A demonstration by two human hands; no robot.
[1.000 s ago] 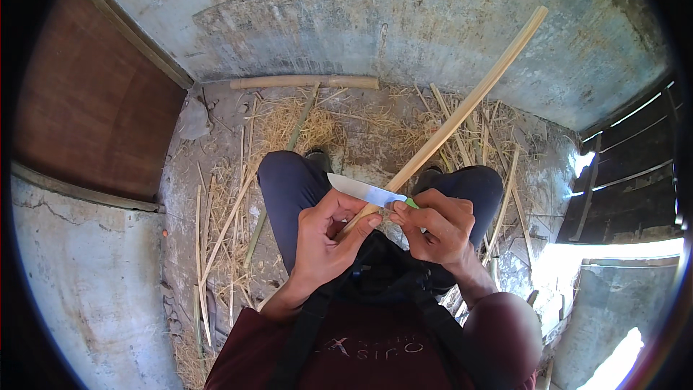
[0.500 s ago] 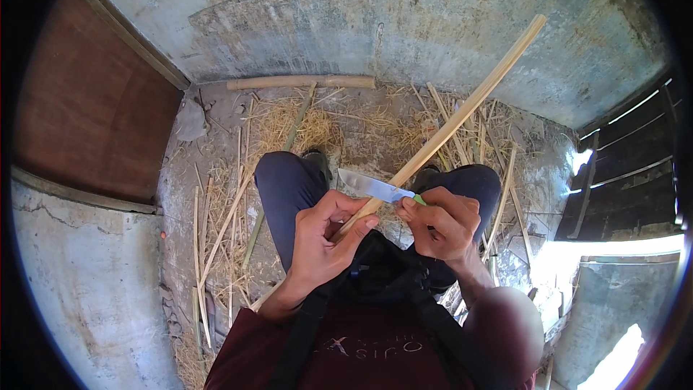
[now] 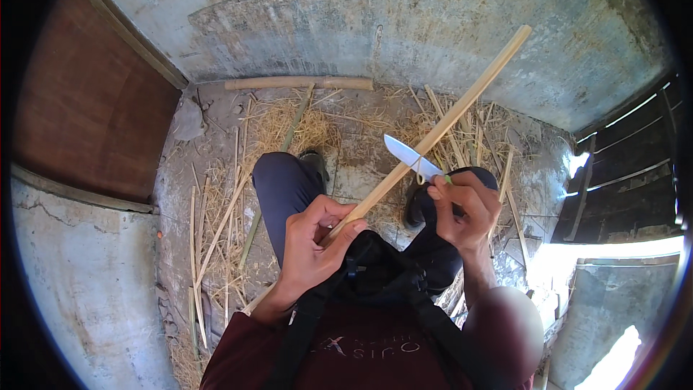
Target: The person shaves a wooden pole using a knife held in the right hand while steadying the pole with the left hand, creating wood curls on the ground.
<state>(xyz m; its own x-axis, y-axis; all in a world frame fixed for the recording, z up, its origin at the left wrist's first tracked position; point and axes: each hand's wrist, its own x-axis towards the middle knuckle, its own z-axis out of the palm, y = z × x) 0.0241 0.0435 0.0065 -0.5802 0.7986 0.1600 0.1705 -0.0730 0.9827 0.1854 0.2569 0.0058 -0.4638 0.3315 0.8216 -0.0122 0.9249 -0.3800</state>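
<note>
Since the earlier frame, the knife has slid a little up the stick, away from the body, and its pale blade now points up and to the left with a thin shaving curling off just beside it.

Largest in view, a weathered grey concrete wall curves across the top, and a brown wooden panel stands at the left. Below them the concrete floor is strewn with dry straw, splinters and split cane strips. A short thick pole lies at the foot of the wall.

The person sits with knees in dark trousers spread apart.

The stick is long, straight, pale yellow and smooth. Its long axis runs diagonally from the lower left, at the belly, to the upper right, far past the knees, so nearly all of it lies ahead of the hands.

The left hand is clenched around the stick's near end, thumb on top. The right hand, farther up and just right of the stick, is closed around the knife's handle, which shows a bit of green, and the blade lies across the stick, touching it. The right hand is nearer the free length.
</note>
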